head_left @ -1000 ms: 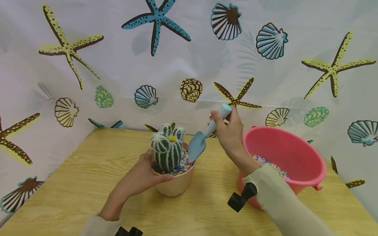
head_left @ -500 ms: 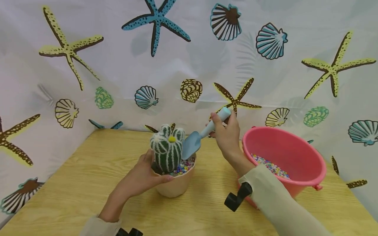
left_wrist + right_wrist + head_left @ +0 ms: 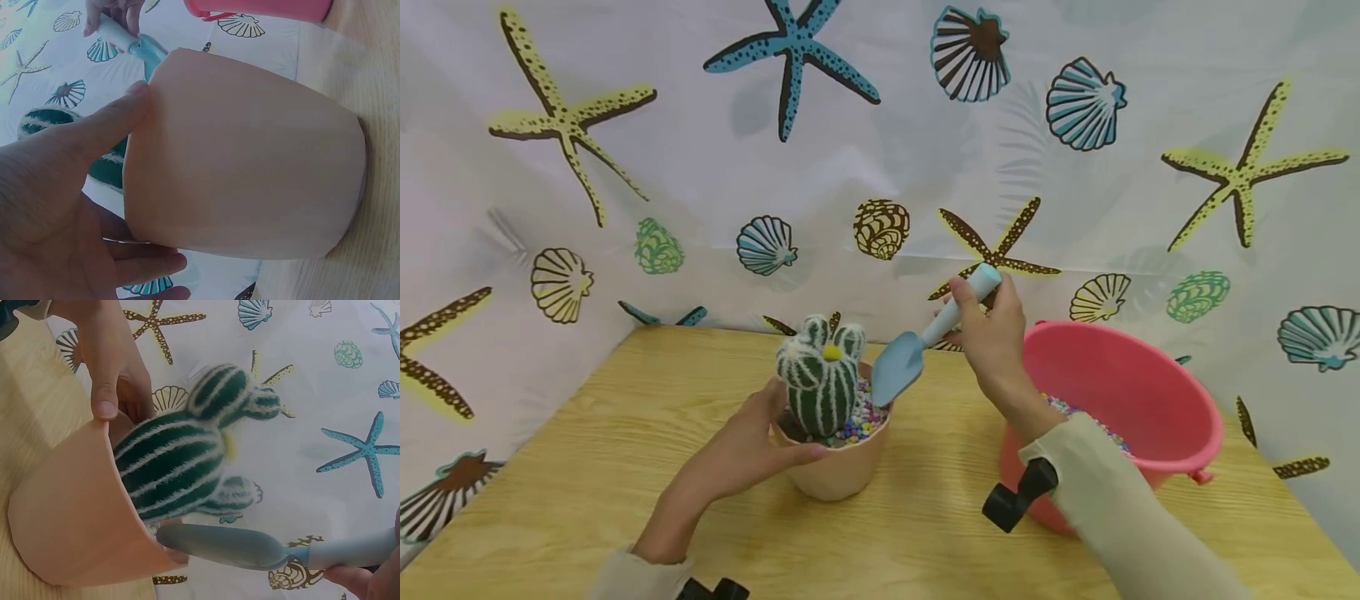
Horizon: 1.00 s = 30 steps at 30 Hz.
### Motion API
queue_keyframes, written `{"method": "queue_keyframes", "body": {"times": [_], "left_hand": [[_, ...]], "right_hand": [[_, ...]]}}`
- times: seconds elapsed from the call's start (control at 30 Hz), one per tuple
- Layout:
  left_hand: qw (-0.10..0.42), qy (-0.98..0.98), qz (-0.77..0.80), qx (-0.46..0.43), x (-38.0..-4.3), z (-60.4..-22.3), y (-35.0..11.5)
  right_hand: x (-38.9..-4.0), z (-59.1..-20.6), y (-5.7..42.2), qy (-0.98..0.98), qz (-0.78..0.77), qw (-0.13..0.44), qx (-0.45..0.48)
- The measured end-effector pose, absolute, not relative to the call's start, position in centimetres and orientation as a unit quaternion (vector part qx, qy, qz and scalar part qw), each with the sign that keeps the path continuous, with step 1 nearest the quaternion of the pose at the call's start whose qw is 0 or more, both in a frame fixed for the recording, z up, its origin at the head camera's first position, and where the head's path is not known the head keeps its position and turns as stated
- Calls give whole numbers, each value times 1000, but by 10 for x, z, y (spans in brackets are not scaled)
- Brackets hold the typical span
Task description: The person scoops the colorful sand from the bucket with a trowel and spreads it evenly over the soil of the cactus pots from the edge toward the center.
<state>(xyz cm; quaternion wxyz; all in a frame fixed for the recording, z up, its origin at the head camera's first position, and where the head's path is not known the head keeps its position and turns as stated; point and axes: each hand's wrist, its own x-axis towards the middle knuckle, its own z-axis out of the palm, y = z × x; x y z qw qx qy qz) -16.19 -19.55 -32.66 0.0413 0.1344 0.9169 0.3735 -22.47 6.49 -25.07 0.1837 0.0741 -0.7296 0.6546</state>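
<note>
A peach flowerpot (image 3: 835,475) stands on the table, holding a green-and-white knitted cactus (image 3: 822,392) and multicoloured beads (image 3: 865,423). My left hand (image 3: 741,454) grips its rim from the left, thumb in front and fingers at the far side. In my right hand (image 3: 996,342) is the handle of a light blue trowel (image 3: 898,367), its blade pointing down over the pot's right side. The right wrist view shows the trowel's tip (image 3: 172,534) at the rim beside the cactus; whether it touches the beads I cannot tell.
A pink bucket (image 3: 1120,367) with more beads (image 3: 1111,435) inside stands to the right, partly behind my right forearm. A white cloth (image 3: 820,175) printed with starfish and shells hangs behind the wooden table (image 3: 700,375).
The trowel dipped left toward the cactus, then came back right and slightly up. More beads show beside the cactus now than half a second ago. My left hand keeps its hold.
</note>
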Motion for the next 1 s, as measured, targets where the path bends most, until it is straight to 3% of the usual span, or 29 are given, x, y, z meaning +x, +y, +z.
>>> {"method": "queue_keyframes", "body": {"times": [0.73,1.0], "left_hand": [[6,929,348,124,-148,-317,-205],[35,936,337,93,-141,-314,-200]], "right_hand": [[-224,-233,109,-714,672,192,32],[-221,-230,127,-705,678,206,32]]}}
